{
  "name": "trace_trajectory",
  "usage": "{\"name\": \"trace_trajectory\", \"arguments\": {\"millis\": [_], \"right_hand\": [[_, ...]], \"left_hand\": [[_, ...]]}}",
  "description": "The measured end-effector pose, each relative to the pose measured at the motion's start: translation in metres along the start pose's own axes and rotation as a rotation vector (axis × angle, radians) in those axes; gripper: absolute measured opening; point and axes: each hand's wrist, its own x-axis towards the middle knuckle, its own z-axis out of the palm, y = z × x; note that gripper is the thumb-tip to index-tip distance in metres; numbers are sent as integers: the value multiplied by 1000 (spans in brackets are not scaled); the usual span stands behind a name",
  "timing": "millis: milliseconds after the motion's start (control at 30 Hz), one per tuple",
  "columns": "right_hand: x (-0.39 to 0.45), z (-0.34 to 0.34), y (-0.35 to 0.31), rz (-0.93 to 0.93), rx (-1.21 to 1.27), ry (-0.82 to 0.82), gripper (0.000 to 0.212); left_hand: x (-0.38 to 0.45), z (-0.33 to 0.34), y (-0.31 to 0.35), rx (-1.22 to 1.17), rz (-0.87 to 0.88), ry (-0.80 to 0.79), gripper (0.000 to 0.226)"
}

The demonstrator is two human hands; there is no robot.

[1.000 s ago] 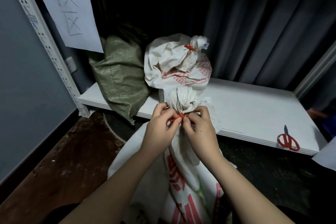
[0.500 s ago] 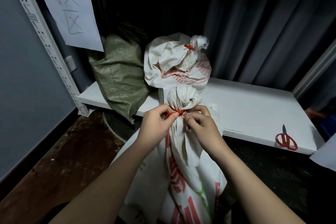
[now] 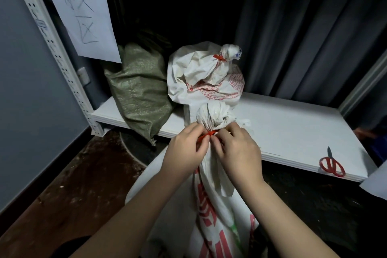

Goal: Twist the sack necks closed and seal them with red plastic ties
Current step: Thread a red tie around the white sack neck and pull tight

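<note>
Sack [image 3: 211,205], white with red print, stands on the floor in front of me, its twisted neck [image 3: 213,117] bunched just above both hands. Compared with half a second ago I see little change: the red plastic tie [image 3: 209,133] still circles the neck, and my hands sit a touch closer together on it. My left hand [image 3: 184,151] pinches the tie's left end between thumb and curled fingers; my right hand [image 3: 236,151] pinches at the tie's other side, fingers curled tight against the neck. The hands hide most of the tie, so I cannot tell how it is fastened.

Behind, on the white shelf [image 3: 293,132], a second white sack [image 3: 201,81] lies already tied with its own red tie [image 3: 218,57], touching a green woven sack [image 3: 138,94] to its left. Red-handled scissors [image 3: 332,163] lie near the shelf's front right edge, well apart. A paper sign [image 3: 81,8] hangs on the perforated upright [image 3: 56,54].
</note>
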Motion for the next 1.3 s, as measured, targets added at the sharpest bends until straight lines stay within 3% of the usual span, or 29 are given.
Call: {"name": "trace_trajectory", "arguments": {"millis": [100,233,367,700,1033,1200,1300], "right_hand": [[1,2,-2,-65,-46,40,30],[-2,8,-4,-16,11,35,32],[-3,10,-3,-8,93,22,29],[3,7,5,-41,329,-170,18],[-3,5,7,126,563,-273,20],[-1,5,9,197,637,-316,23],[0,6,10,234,692,-327,22]], "left_hand": [[0,-1,-2,106,56,6,27],[-1,5,1,103,-26,1,31],[-1,8,2,31,-119,27,15],[4,2,-6,-97,-54,-110,13],[7,4,-15,-364,-185,-141,28],[9,6,-16,-442,-254,-151,14],[8,7,-16,-485,-290,-130,25]]}}
